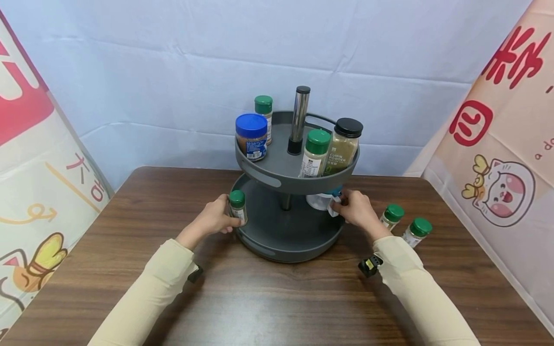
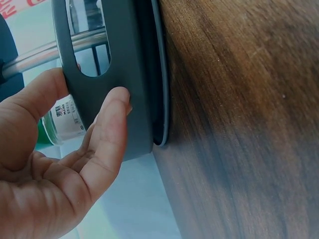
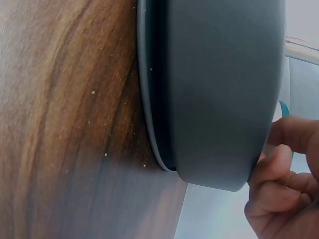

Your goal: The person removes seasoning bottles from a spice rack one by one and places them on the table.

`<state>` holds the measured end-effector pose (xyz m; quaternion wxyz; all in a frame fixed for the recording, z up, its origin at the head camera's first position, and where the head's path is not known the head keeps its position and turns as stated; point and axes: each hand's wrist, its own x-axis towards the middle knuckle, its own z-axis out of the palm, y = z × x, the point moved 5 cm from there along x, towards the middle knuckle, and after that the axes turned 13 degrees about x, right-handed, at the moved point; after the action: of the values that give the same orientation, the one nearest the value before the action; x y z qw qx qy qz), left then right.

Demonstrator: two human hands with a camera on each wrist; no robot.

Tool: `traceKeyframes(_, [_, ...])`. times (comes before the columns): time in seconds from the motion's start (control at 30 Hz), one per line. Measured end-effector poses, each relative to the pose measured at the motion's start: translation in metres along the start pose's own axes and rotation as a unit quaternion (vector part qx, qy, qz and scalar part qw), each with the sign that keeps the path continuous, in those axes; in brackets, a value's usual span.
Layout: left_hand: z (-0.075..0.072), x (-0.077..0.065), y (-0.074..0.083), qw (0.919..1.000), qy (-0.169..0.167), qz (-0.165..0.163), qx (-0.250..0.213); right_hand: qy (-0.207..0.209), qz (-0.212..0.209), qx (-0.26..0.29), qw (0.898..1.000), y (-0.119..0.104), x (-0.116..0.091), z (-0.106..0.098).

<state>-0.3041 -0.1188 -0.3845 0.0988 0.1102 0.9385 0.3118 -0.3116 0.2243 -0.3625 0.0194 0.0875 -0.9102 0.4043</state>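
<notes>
My left hand (image 1: 215, 216) holds a green-capped spice jar (image 1: 238, 208) at the left rim of the dark grey two-tier turntable's lower tray (image 1: 283, 235). In the left wrist view, its thumb (image 2: 52, 89) reaches over the rim and a finger lies against the tray's outer wall. The jar (image 2: 67, 119) shows behind the rim. On the opposite side, my right hand (image 1: 357, 209) pinches the white handle (image 1: 334, 206) of a clear container (image 1: 318, 202) with a blue lid, partly hidden under the upper tray. The right wrist view shows its curled fingers (image 3: 276, 162) beside the tray wall (image 3: 224, 94).
The upper tray (image 1: 283, 181) carries a blue-lidded jar (image 1: 252, 137), a cumin powder jar (image 1: 342, 146) and green-capped jars (image 1: 314, 154). A metal post (image 1: 299, 115) rises through the middle. Two more green-capped jars (image 1: 391, 215) (image 1: 417, 232) stand on the wooden table (image 1: 268, 302) near my right forearm.
</notes>
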Motion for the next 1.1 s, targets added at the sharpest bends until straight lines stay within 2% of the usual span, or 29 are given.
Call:
traceKeyframes(0.33, [0.0001, 0.0009, -0.0009, 1.0000, 0.000, -0.001, 0.000, -0.019, 0.041, 0.030, 0.999, 0.0031, 0.0038, -0.0002])
traceKeyframes(0.77, [-0.0022, 0.0001, 0.0006, 1.0000, -0.002, 0.001, -0.007, -0.019, 0.043, 0.044, 0.998, 0.0049, 0.0014, -0.0017])
traceKeyframes(1.1, [-0.0019, -0.0004, 0.0004, 1.0000, -0.001, 0.003, -0.005, -0.014, 0.035, 0.104, 0.994, 0.0054, 0.0006, 0.0041])
